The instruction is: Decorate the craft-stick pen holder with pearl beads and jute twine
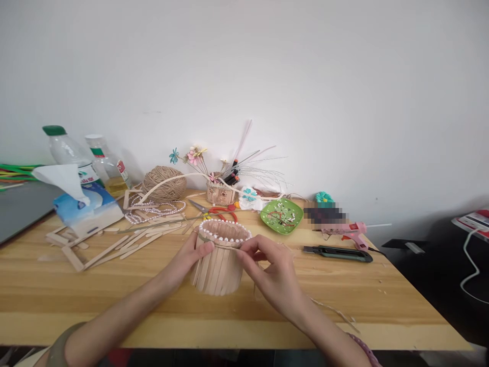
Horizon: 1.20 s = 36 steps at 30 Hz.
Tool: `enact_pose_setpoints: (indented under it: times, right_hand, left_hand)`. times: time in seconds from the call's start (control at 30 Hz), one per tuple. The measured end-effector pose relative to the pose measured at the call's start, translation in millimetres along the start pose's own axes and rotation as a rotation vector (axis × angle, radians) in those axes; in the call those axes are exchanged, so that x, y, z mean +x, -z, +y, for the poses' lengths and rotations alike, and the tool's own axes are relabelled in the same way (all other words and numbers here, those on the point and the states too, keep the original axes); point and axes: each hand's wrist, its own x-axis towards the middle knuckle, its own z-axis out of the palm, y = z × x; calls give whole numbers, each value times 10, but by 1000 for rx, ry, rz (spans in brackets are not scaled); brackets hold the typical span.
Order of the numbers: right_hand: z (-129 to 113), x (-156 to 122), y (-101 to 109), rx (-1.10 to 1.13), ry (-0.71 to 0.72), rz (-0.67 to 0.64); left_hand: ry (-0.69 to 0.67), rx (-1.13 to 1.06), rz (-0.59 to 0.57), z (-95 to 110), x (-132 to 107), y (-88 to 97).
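Between your two hands, front and centre on the desk (153, 318): a round container (217, 272) walled with flat wooden sticks, its mouth up and ringed with pearl beads (226, 239). Its long axis runs roughly upright; whether the base bears on the wood or hangs just above it cannot be told. A strand of twine (225, 247) crosses the front of the wall just below the beads. Your left hand (195, 251) grips the container's left side, thumb pressed on the strand near the rim, the other fingers largely hidden. Your right hand (269, 260) lies against the opposite side, thumb and forefinger pinching the strand. Both hands are thus about equally near the rim, with the strand spanning the wall between them.

Surrounding surface: pale, banded wood. To your left lie loose wooden sticks (134, 244) and a tissue pack (91, 211); beyond them sits a ball of twine (164, 183). To your right are a green dish (268, 224) of small pieces, a utility knife (340, 253) and a pink glue gun (357, 234); a loose cord (336, 310) trails nearer you. Behind the desk rises a plain, pale wall (244, 66).
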Motion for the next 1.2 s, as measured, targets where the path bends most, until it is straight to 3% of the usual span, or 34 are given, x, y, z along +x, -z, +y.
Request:
enact_pose_setpoints:
  times: [0.87,1.2]
  right_hand:
    - [7,30,39,220,-210,-1]
    - [-7,34,50,417,-331,-27]
  left_hand:
    - [60,-143,19,22,-47,-52]
    - [148,-219,-57,-19,-77,-1]
